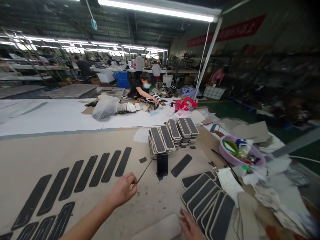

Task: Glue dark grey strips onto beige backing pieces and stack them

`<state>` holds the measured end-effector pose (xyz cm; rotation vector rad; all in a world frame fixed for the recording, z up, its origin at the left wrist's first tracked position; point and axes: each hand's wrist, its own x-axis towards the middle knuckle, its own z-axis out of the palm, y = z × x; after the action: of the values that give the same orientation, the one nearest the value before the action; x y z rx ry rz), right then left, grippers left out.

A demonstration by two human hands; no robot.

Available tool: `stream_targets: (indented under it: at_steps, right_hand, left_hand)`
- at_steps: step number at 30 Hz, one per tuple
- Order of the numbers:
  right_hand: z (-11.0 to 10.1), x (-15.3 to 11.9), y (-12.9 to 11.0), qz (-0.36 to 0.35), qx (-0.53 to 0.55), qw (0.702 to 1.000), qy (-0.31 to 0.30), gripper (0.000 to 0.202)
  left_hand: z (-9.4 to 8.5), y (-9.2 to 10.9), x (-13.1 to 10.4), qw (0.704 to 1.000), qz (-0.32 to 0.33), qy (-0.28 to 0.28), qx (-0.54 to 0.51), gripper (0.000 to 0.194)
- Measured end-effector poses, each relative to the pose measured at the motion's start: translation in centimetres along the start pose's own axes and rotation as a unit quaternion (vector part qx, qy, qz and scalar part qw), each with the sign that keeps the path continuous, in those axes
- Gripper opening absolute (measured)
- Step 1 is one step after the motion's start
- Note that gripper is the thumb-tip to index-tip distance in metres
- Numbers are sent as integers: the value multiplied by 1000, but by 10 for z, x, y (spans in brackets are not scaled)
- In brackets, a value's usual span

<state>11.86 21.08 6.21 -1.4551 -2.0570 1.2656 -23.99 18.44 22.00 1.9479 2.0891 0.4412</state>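
Observation:
My left hand [125, 189] is closed, its thumb and fingers pinching the edge of a thin dark strip [145, 171] seen nearly edge-on above the tan table. Near the bottom edge, my right hand [191, 226] has its fingers apart, between a pale beige rounded panel [160, 230] and a fan of dark panels with light borders [202, 196]. Dark rounded strips [86, 174] lie in a slanted row on the left. Beyond my hands are stacks of bordered dark panels [158, 140], with a black phone-like object [162, 164] in front.
A purple basin [241, 151] of small items stands at the right, near papers and scraps. Across the table, a masked person [140, 88] handles similar panels beside a clear plastic bag [106, 107]. A metal post [208, 53] rises at the far right corner.

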Motion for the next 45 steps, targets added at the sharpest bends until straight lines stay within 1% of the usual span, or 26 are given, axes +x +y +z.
stream_targets:
  at_steps: [2, 3, 5, 7, 9, 10, 12, 14, 16, 19, 21, 24, 25, 27, 29, 32, 37, 41, 45]
  right_hand:
    - [3, 13, -14, 32, 141, 989, 3, 53]
    - [5, 20, -24, 51, 209, 977, -3, 59]
    - [8, 33, -44, 96, 335, 937, -27, 69]
    - [11, 42, -62, 131, 420, 897, -50, 72]
    - [13, 45, -73, 140, 471, 868, -72, 67]
    - [13, 44, -76, 135, 485, 860, -86, 64]
    - [10, 40, -76, 119, 487, 858, -112, 55]
    - [6, 33, -70, 116, 461, 870, -132, 46]
    - [1, 24, -60, 132, 426, 883, -143, 41]
    - [-4, 11, -38, 161, 369, 903, -149, 37]
    - [-4, 4, -22, 171, 316, 922, -147, 35]
    - [-2, 0, 0, 157, 160, 966, -129, 30]
    - [-1, 1, 6, 147, 104, 976, -121, 29]
    - [1, 6, 12, 130, 24, 985, -111, 25]
    - [2, 13, 14, 124, -11, 986, -108, 19]
    - [3, 23, 12, 117, -70, 985, -106, 14]
    - [7, 32, 8, 117, -153, 975, -109, 15]
    - [9, 34, 8, 111, -190, 968, -119, 16]
    - [9, 34, 9, 108, -203, 964, -131, 16]
  left_hand:
    - [-21, 29, -28, 997, 2, -16, -81, 11]
    - [-30, 41, -41, 993, 5, -30, -117, 10]
    - [-40, 61, -64, 983, 12, -54, -174, 10]
    - [-42, 72, -83, 974, 12, -68, -216, 11]
    - [-38, 78, -97, 964, -9, -77, -253, 12]
    - [-34, 79, -102, 959, -26, -81, -270, 11]
    - [-26, 80, -111, 947, -64, -88, -301, 9]
    - [-15, 79, -117, 931, -110, -93, -334, 5]
    - [2, 76, -122, 907, -170, -96, -373, 1]
    - [39, 64, -132, 869, -269, -101, -404, 8]
    - [67, 52, -142, 852, -316, -111, -402, 12]
    - [104, 35, -157, 839, -352, -126, -395, 15]
    - [114, 31, -161, 838, -362, -129, -388, 15]
    - [128, 25, -166, 838, -387, -134, -361, 13]
    - [138, 21, -166, 842, -409, -143, -321, 12]
    - [149, 18, -162, 851, -424, -153, -270, 15]
    - [166, 9, -155, 851, -435, -162, -244, 16]
    - [174, 3, -155, 848, -445, -173, -230, 13]
    - [177, 3, -156, 845, -453, -182, -217, 12]
